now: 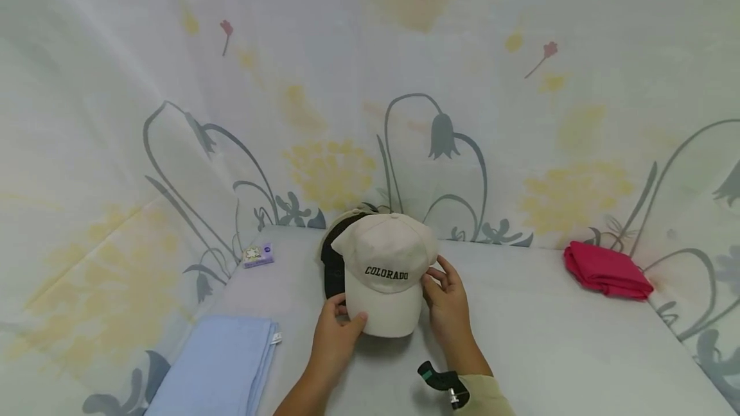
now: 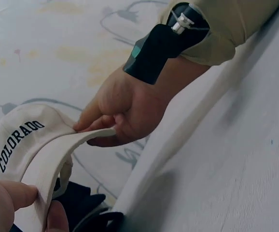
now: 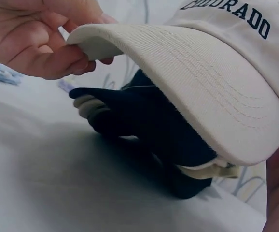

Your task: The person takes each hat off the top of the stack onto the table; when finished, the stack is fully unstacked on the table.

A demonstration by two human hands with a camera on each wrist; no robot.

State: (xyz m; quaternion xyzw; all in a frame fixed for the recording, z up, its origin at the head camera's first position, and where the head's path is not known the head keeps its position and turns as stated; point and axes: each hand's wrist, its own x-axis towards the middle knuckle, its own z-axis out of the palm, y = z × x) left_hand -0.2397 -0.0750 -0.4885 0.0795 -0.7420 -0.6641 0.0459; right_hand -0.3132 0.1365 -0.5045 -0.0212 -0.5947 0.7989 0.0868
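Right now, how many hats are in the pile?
3 I can see: the cream COLORADO cap on top, held by both hands, a black cap under it, and a beige cap peeking out below. More may be hidden.

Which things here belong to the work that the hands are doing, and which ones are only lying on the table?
In hand:
- cream COLORADO cap, brim pinched by the left hand, side held by the right hand
- black cap under it, in the stack

Lying about:
- folded blue cloth
- folded red cloth
- small purple packet

cream cap (image 1: 384,268), black cap (image 1: 332,268), red cloth (image 1: 607,269)
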